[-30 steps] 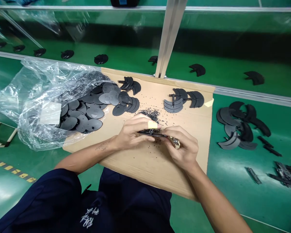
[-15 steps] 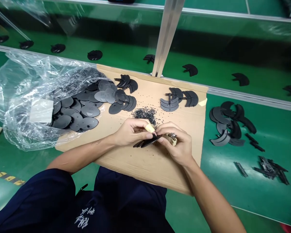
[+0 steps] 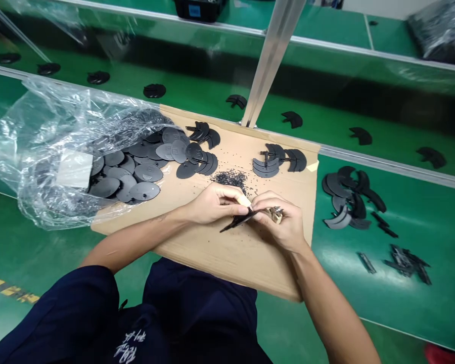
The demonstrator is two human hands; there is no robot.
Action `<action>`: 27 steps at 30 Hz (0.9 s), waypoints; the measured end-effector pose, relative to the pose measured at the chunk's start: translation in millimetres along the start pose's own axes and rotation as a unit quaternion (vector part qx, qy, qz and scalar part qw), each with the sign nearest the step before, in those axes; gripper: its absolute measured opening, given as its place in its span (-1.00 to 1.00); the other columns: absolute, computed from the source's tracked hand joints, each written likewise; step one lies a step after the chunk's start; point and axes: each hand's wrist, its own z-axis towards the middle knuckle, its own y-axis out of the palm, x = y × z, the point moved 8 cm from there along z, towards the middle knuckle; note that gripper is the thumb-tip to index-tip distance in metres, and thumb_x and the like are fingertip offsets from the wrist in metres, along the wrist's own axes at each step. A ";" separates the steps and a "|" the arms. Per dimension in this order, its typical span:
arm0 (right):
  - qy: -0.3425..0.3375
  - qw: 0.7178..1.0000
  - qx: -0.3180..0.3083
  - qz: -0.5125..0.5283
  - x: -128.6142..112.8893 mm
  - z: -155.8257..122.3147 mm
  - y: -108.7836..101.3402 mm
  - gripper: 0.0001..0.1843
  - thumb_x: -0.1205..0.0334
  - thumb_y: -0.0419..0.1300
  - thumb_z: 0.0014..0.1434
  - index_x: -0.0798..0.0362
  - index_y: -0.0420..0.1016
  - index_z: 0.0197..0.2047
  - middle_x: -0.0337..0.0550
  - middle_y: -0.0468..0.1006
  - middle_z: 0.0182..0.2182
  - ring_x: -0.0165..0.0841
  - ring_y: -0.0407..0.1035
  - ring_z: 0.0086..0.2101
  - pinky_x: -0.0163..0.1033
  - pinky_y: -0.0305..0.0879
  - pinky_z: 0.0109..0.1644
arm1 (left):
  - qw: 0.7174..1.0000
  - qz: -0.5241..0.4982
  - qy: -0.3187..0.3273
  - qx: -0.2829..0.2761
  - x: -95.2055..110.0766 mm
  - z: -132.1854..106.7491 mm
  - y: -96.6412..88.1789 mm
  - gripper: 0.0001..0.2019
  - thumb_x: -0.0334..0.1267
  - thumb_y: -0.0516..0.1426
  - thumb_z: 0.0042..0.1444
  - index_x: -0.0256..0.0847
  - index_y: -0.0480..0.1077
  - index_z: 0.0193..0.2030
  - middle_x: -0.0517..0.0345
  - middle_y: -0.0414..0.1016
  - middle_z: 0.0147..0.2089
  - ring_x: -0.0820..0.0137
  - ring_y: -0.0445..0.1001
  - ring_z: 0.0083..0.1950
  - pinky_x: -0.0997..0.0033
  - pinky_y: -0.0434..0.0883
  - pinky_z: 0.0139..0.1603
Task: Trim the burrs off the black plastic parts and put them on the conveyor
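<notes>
Both hands meet over the cardboard sheet [image 3: 197, 242], pinching one black plastic part [image 3: 237, 221] between them. My left hand [image 3: 214, 203] is closed on its upper edge, with pale yellow tape round a fingertip. My right hand [image 3: 282, 222] grips the part's right end between thumb and fingers. A small metallic thing [image 3: 276, 212] with something yellowish shows in the right hand's curled fingers; its kind I cannot tell. The held part is tilted and seen nearly edge-on, and the fingers hide its right end. Just beyond the hands is a pile of tiny black pieces [image 3: 231, 179].
A clear plastic bag [image 3: 34, 146] spills black oval discs [image 3: 146, 172] on the left. Curved black stacks [image 3: 266, 167] lie at the cardboard's back. Loose curved pieces [image 3: 339, 184] and narrow black parts [image 3: 405, 260] lie on the green table at right. A metal post [image 3: 269, 65] stands behind.
The view has shifted, showing more of the shelf at the top. The held part has turned from a broader fanned view to a thinner, edge-on one; both hands still grip it.
</notes>
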 end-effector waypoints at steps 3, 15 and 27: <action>0.011 0.999 -0.038 -0.002 -1.8 0.7 6.5 -0.73 0.01 0.33 0.28 0.05 0.59 -0.30 -0.12 0.59 -0.35 -0.34 0.50 -0.32 -0.18 0.49 -0.21 | 0.999 -0.025 -0.024 -0.026 -1.7 -2.2 0.3 -0.66 -0.01 0.36 0.13 -0.32 0.62 -0.33 0.01 0.60 -0.32 0.45 0.56 -0.33 0.48 0.51 -0.31; -0.081 0.992 0.038 -0.095 -16.3 -1.3 -5.2 -0.96 0.27 0.32 0.29 0.03 0.61 -0.23 -0.14 0.59 -0.33 -0.37 0.51 -0.33 -0.25 0.47 -0.28 | 0.992 0.092 0.077 0.037 16.9 -5.0 -3.9 -0.56 0.05 0.12 0.36 -0.29 0.63 -0.22 -0.04 0.62 -0.24 0.38 0.58 -0.21 0.40 0.53 -0.16; 0.087 0.979 0.121 -0.137 12.3 -2.2 -28.4 -0.78 0.04 0.05 0.45 -0.02 0.33 -0.19 -0.23 0.40 -0.35 -0.37 0.32 -0.37 -0.21 0.32 -0.27 | 0.938 0.270 0.194 0.102 25.8 -13.5 -8.1 -0.80 -0.28 0.23 0.31 -0.25 0.55 0.03 0.01 0.63 -0.13 0.41 0.56 -0.15 0.39 0.51 -0.14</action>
